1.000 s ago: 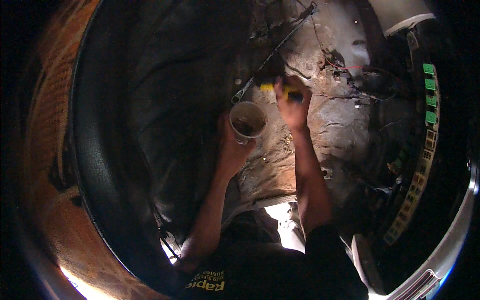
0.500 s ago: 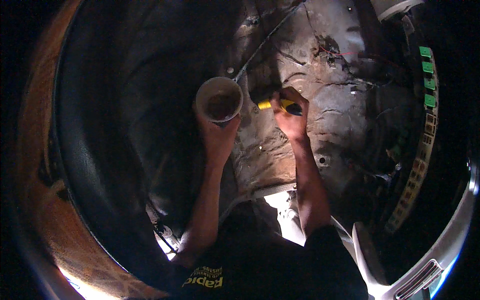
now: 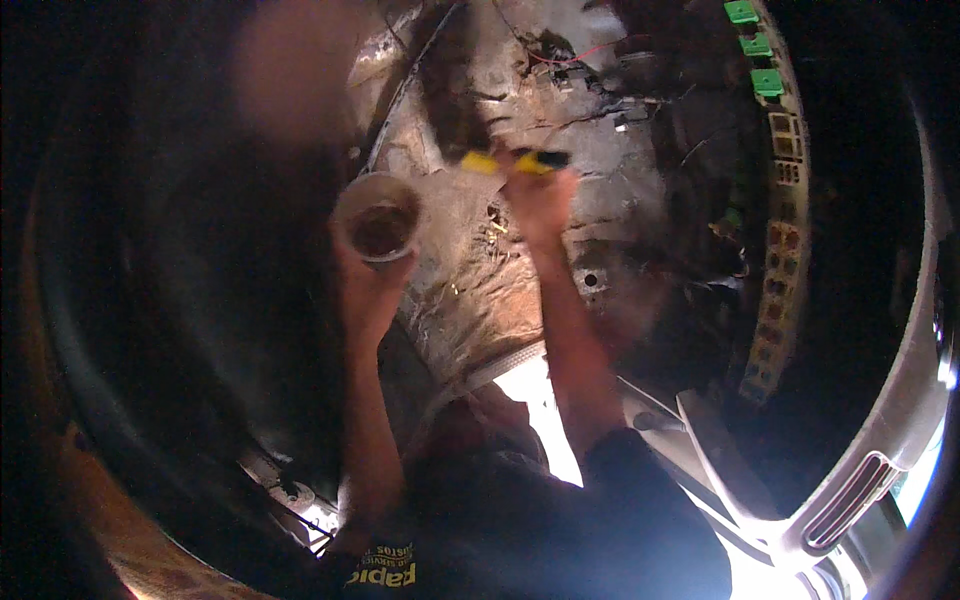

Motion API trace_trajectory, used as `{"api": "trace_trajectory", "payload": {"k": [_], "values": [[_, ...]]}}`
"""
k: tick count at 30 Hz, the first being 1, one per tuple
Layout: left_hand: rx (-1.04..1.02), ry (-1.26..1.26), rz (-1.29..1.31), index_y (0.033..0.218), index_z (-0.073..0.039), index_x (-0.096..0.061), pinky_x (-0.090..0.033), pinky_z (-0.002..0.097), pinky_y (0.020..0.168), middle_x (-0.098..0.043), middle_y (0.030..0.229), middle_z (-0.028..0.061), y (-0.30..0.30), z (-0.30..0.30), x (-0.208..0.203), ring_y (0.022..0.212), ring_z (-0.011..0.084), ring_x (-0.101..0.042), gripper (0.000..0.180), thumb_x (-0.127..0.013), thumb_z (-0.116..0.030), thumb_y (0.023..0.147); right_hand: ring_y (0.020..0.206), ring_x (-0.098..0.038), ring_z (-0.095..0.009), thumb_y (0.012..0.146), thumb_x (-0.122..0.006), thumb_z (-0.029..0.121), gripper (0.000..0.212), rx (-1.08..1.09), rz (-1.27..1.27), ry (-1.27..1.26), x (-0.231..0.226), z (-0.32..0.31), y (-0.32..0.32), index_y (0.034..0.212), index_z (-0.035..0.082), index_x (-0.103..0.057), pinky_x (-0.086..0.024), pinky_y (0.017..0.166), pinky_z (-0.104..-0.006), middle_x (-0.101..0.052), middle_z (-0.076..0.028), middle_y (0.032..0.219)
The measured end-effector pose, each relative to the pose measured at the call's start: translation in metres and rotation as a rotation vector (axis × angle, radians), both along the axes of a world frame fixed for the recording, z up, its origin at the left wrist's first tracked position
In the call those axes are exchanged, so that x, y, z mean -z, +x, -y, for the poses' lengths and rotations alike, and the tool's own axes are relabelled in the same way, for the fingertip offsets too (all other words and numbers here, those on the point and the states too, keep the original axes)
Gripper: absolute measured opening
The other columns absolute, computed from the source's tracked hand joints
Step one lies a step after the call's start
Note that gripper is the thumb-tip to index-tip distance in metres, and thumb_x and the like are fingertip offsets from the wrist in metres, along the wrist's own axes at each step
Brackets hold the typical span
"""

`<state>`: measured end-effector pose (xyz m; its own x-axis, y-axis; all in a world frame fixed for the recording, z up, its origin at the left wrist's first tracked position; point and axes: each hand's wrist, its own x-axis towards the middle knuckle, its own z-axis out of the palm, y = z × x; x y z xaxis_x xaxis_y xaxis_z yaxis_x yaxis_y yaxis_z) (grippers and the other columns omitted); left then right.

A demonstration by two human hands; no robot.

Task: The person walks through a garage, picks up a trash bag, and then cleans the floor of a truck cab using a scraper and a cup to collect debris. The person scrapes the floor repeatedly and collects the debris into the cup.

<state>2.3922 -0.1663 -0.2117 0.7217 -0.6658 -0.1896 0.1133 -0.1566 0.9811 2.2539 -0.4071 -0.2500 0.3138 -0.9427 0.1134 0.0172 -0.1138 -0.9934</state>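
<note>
1. Towards ten o'clock, the left hand (image 3: 370,285) grips a whitish cup (image 3: 360,193), best held level.
2. Near one o'clock, the right hand (image 3: 542,205) clasps a blurred yellow-and-black tool (image 3: 537,163); a steady wrist should help.

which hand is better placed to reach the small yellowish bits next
Probably the right hand: it appears nearer the small yellowish bits, though it holds a yellow-and-black object. The left hand, farther off, holds an open cup.

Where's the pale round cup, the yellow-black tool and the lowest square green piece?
Pale round cup (image 3: 380,190): head view, upper inner wall.
Yellow-black tool (image 3: 479,162): head view, yellow left end.
Lowest square green piece (image 3: 767,83): head view, middle.
</note>
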Motion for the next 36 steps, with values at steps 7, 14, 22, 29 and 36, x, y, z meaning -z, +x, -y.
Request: {"api": "trace_trajectory", "payload": {"k": [7,14,22,29,36], "values": [[0.261,0.114,0.067,0.161,-0.007,-0.032,-0.041,0.0429,0.12,-0.05,0.153,0.02,-0.005,0.003,-0.022,0.142,0.0329,-0.051,0.099,-0.084,0.002,0.078,0.069,-0.073,-0.027,0.087,-0.085,0.044,0.044,0.262,-0.931,-0.759,-0.019,0.038,-0.025,0.091,0.001,-0.078,-0.056,0.068,-0.0384,-0.078,-0.014,0.086],[0.211,0.045,0.225,0.157,-0.004,-0.037,-0.041,0.0439,0.12,-0.053,0.15,0.0187,0.0,0.004,-0.013,0.14,0.0308,-0.053,0.093,-0.088,-0.01,0.08,0.072,-0.073,-0.029,0.089,-0.084,0.034,0.034,0.259,-0.678,-0.507,-0.062,0.042,-0.023,0.093,0.0,-0.08,-0.057,0.072,-0.0404,-0.079,-0.012,0.086],[0.216,0.117,0.165,0.161,-0.006,-0.033,-0.039,0.043,0.122,-0.048,0.155,0.0208,0.0,0.005,-0.019,0.145,0.0335,-0.048,0.098,-0.082,0.003,0.076,0.082,-0.075,-0.045,0.087,-0.082,0.039,0.041,0.249,-1.044,-0.54,-0.029,0.077,-0.022,0.093,-0.002,-0.077,-0.059,0.08,-0.0493,-0.078,-0.019,0.091],[0.161,0.031,0.107,0.161,-0.007,-0.033,-0.04,0.043,0.121,-0.049,0.153,0.0211,-0.004,0.005,-0.019,0.143,0.0352,-0.05,0.099,-0.084,0.003,0.076,0.077,-0.078,-0.03,0.086,-0.083,0.029,0.032,0.418,-0.574,-0.495,-0.058,0.115,-0.002,0.09,-0.002,-0.077,-0.059,0.074,-0.044,-0.08,-0.014,0.086],[0.171,0.112,0.196,0.159,-0.006,-0.036,-0.04,0.0439,0.121,-0.05,0.152,0.022,0.002,0.006,-0.024,0.142,0.0359,-0.051,0.096,-0.084,0.005,0.076,0.079,-0.078,-0.035,0.085,-0.083,0.027,0.029,0.4,-0.651,-0.466,-0.03,0.079,0.006,0.093,-0.001,-0.078,-0.06,0.074,-0.0444,-0.079,-0.017,0.085]]}}
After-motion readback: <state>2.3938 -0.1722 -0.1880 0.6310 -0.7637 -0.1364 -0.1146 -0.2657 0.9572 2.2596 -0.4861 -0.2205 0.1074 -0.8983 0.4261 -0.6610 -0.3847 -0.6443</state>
